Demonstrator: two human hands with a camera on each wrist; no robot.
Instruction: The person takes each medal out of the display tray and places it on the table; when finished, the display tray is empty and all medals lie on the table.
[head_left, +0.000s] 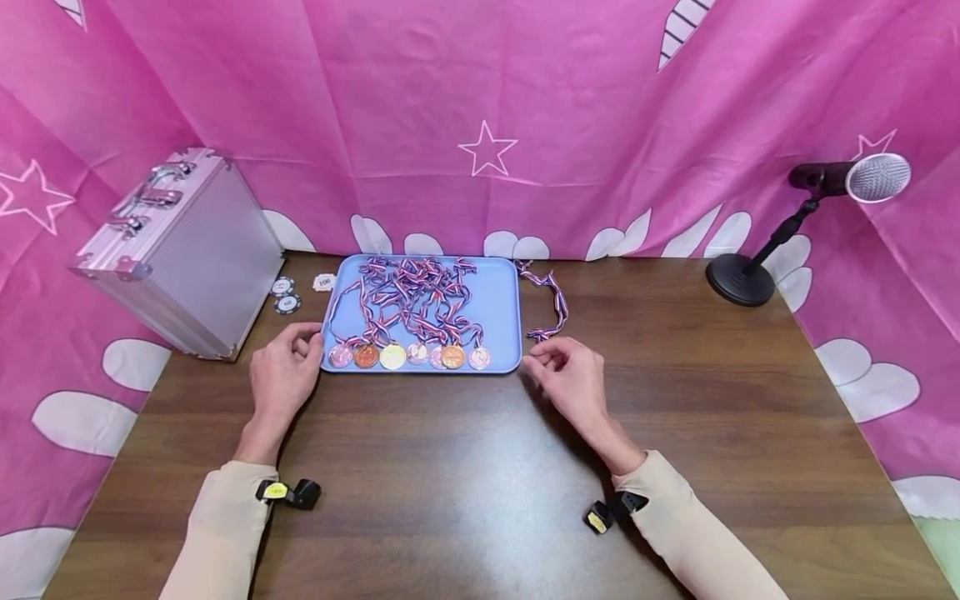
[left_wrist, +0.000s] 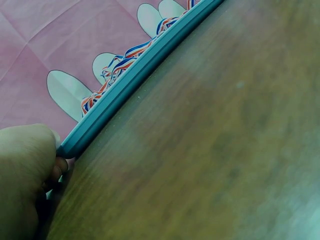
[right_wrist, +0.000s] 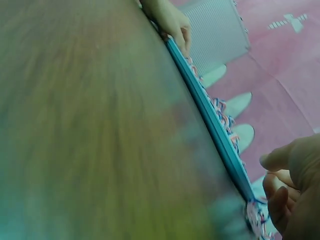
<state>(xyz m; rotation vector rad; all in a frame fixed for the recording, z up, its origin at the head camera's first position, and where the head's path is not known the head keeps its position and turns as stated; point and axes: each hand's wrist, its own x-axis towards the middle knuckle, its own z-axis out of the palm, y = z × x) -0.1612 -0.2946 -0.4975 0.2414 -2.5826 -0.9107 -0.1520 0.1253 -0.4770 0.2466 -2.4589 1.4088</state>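
Note:
A blue tray (head_left: pixel 497 312) lies on the table, with several medals (head_left: pixel 393 357) lined up along its near side. Their striped ribbons (head_left: pixel 420 287) are heaped behind them. My left hand (head_left: pixel 285 367) pinches the tray's left edge; in the left wrist view its thumb is on the rim and fingers are below. Beside the tray's right near corner, my right hand (head_left: pixel 572 379) has loosely bent fingers, apart from the rim in the right wrist view. One striped ribbon (head_left: pixel 560 304) lies outside the tray, behind the right hand. Whether a medal hangs on it is hidden.
A silver case (head_left: pixel 191 258) stands at the left, with several poker chips (head_left: pixel 287 303) and a white plaque marked 100 (head_left: pixel 324 282) between it and the tray. A microphone on a black stand (head_left: pixel 741 279) is at the back right. Pink cloth (head_left: pixel 480 100) hangs behind.

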